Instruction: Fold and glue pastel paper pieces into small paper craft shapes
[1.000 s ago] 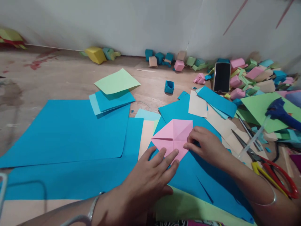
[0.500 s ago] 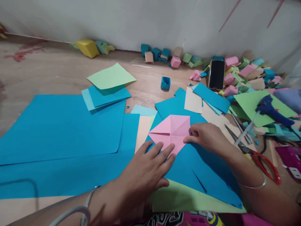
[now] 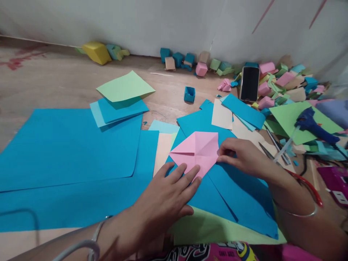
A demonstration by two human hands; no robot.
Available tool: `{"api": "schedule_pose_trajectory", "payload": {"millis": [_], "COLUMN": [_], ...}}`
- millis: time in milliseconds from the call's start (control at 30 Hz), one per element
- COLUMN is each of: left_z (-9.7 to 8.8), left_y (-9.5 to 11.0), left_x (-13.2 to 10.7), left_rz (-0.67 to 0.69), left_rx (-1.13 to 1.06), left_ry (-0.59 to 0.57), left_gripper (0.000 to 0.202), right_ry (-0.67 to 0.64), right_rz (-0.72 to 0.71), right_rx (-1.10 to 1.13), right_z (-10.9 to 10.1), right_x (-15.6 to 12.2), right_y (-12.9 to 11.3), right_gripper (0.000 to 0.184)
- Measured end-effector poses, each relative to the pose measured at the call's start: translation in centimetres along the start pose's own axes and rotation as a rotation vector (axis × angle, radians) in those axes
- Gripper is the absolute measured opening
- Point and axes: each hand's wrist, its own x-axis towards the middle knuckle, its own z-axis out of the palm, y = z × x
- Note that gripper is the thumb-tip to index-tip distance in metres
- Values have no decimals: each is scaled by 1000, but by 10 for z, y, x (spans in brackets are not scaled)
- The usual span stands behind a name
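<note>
Left of frame, the large blue paper sheet (image 3: 67,145) lay flat. The left hand (image 3: 163,199), open and spread, pressed the creased pink paper square (image 3: 197,148) at centre; the right hand (image 3: 241,156) pinched its right corner.

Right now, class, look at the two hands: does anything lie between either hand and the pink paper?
Nothing visible does. The left hand lies flat with its fingertips on the lower left edge of the pink paper, and the right hand touches its right corner.
</note>
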Motion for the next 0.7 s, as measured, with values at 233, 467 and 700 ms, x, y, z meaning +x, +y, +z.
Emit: {"api": "schedule_pose_trajectory", "payload": {"millis": [233, 467, 700], "left_z": [0, -1, 0], "left_y": [0, 2, 0], "left_x": [1, 2, 2], "left_rz": [3, -5, 5], "left_rx": [18, 19, 25], "left_ry": [-17, -13, -28], "left_gripper": [71, 68, 70], "right_ry": [-9, 140, 9], "right_rz": [195, -2, 6], "right_rx": [-100, -143, 38], "right_z": [10, 26, 37], "right_x": [7, -4, -2], "right_y": [-5, -26, -40], "right_gripper": [19, 15, 18]}}
